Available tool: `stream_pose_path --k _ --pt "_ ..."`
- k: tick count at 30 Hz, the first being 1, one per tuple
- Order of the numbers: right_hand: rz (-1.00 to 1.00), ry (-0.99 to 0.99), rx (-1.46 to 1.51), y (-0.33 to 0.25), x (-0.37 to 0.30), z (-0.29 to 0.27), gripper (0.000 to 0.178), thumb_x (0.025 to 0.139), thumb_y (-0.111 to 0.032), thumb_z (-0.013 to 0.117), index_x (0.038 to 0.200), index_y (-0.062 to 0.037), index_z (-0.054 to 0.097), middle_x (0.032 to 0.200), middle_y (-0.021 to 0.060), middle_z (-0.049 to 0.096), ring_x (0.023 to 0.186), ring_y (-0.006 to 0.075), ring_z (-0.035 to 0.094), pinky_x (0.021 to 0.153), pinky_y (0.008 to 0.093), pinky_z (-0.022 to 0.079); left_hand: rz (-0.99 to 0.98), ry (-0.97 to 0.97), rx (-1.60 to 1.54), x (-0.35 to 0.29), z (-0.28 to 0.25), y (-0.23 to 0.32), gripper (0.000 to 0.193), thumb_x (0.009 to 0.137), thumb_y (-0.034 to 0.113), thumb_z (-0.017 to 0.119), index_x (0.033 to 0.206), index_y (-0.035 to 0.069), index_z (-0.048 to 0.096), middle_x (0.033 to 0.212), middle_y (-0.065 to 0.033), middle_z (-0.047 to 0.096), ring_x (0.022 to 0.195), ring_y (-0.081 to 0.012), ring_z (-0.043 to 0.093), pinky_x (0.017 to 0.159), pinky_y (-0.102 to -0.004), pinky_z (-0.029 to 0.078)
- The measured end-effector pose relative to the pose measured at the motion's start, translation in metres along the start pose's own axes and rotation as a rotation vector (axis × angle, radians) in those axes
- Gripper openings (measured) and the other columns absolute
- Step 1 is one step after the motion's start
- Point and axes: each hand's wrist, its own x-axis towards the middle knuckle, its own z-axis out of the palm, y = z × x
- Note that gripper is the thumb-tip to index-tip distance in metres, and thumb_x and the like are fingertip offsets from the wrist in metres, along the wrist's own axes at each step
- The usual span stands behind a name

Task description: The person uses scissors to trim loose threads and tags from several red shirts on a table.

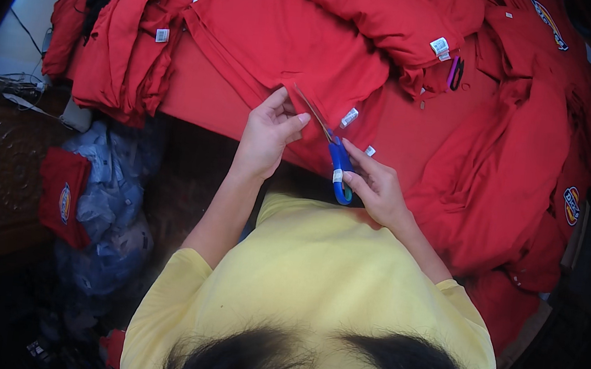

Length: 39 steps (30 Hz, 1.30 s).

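My right hand (380, 187) is closed around the blue handles of a pair of scissors (339, 162). Their blades point up and to the left, over the edge of a red garment (308, 50) spread across the table. My left hand (269, 133) pinches that garment's near edge between thumb and fingers, beside the scissor tips. Whether the blades touch a thread or the cloth is too small to tell. A white label (349, 118) sits on the red cloth just right of the blades.
Folded red garments (127, 47) lie at the left, with a thick bundle (376, 14) at the back. A large red heap (503, 169) covers the right side. Below the table's left edge hang clear plastic bags (113, 195) and a red piece with a patch (64, 198).
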Motion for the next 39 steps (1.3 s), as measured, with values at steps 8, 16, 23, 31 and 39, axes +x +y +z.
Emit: stream_pose_path --k 8,16,23,31,39 --pt "0.110 -0.020 0.195 0.002 0.008 -0.003 0.045 0.092 -0.013 0.054 0.134 -0.0021 0.044 0.103 0.0085 0.065 0.087 0.0131 0.062 0.080 0.0255 0.049 -0.047 -0.016 -0.040 0.001 -0.004 -0.006 0.048 0.083 -0.005 0.059 0.128 0.005 0.047 0.104 -0.0035 0.059 0.090 -0.0094 0.059 0.071 -0.0248 0.051" --pt "0.158 0.011 0.264 0.000 0.009 -0.001 0.044 0.091 -0.010 0.054 0.133 -0.0009 0.045 0.102 0.0085 0.064 0.089 0.0120 0.060 0.082 0.0255 0.048 0.073 0.015 -0.027 0.015 -0.009 -0.003 0.038 0.084 -0.002 0.060 0.121 0.001 0.052 0.093 -0.0030 0.059 0.082 -0.0071 0.056 0.072 -0.0204 0.047" --pt "0.060 0.050 0.220 0.002 0.025 -0.001 0.044 0.090 -0.010 0.054 0.133 -0.0019 0.046 0.102 0.0090 0.064 0.089 0.0118 0.060 0.081 0.0254 0.048 0.017 -0.054 0.010 0.013 -0.003 0.007 0.047 0.083 -0.004 0.060 0.128 0.003 0.047 0.100 -0.0039 0.058 0.082 -0.0060 0.054 0.069 -0.0190 0.043" --pt "0.123 0.010 0.195 0.001 0.031 -0.003 0.044 0.090 -0.011 0.055 0.133 -0.0018 0.046 0.101 0.0071 0.064 0.083 0.0110 0.061 0.077 0.0255 0.049 0.102 0.035 -0.028 0.034 -0.019 0.002 0.034 0.083 0.000 0.062 0.117 0.000 0.054 0.093 -0.0026 0.059 0.078 -0.0058 0.055 0.072 -0.0213 0.046" --pt "0.076 0.040 0.122 0.003 0.049 0.000 0.045 0.090 -0.012 0.056 0.134 -0.0035 0.046 0.103 0.0115 0.065 0.090 0.0125 0.062 0.079 0.0265 0.048 0.042 -0.030 0.046 0.032 -0.016 0.010 0.039 0.084 0.000 0.060 0.122 0.002 0.052 0.099 -0.0037 0.059 0.086 -0.0077 0.057 0.077 -0.0220 0.046"
